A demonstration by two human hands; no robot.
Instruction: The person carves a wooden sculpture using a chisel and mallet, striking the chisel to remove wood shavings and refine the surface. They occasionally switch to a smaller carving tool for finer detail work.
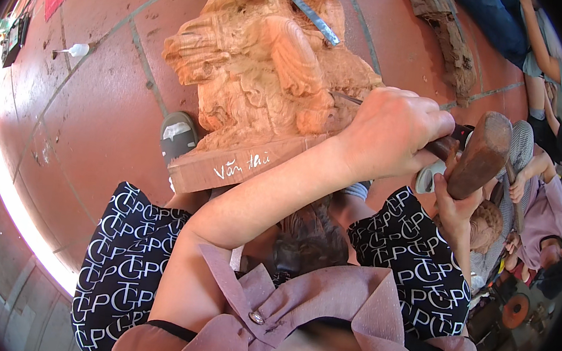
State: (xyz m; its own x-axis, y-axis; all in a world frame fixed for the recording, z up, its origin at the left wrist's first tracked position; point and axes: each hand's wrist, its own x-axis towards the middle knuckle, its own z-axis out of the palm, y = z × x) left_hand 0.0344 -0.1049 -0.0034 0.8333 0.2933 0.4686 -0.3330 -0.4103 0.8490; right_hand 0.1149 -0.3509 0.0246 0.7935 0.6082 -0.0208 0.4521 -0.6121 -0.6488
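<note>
On the tiled floor [113, 92] at your feet sits the wooden carving [242, 84]. Your right hand [455, 204] grips a mallet [482, 154] near your left hand [397, 129], whose fingers wrap a chisel [440, 148] pointed at the carving's right side; I cannot tell whether its edge touches. A loose metal blade [313, 18] lies on top. You seem mid-carving; the next tap likely calls for a steady chisel.

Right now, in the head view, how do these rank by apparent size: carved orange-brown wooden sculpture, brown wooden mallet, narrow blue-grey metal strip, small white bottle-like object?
Largest to smallest:
1. Sculpture
2. Mallet, possibly enlarged by nearness
3. Metal strip
4. White bottle-like object
</note>
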